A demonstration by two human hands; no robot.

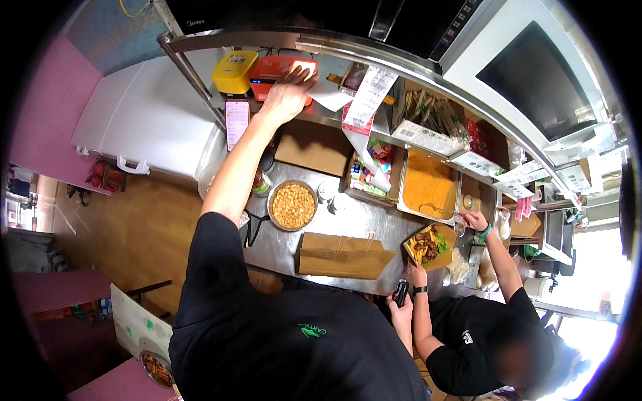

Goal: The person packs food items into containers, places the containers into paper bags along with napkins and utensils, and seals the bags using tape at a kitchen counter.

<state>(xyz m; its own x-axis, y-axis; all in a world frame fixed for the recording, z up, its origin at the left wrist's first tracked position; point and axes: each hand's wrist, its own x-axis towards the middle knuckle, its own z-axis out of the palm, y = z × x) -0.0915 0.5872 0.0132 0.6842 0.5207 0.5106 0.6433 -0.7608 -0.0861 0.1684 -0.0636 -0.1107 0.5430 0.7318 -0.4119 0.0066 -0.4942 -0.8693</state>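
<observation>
My left hand (290,95) reaches out to the shelf above the worktop. Its fingers lie over the lit panel of a red printer-like device (266,75) and hold nothing. Beside that stands a yellow device (235,72), with a lit smartphone (237,125) below. Low by my body, my right hand (401,311) grips a small black hand-held tool (401,290), perhaps a stapler. Just beyond it a brown paper bag (346,255) with twisted handles lies on its side. Paper with printing (371,95) hangs off the shelf in a long curl.
On my right a co-worker (466,336) holds a cardboard food box (441,240) and a spoon over a steel pan of orange crumbs (430,183). A bowl of golden pieces (292,205) stands on the steel worktop (281,253). Overhead runs a metal rail (341,45).
</observation>
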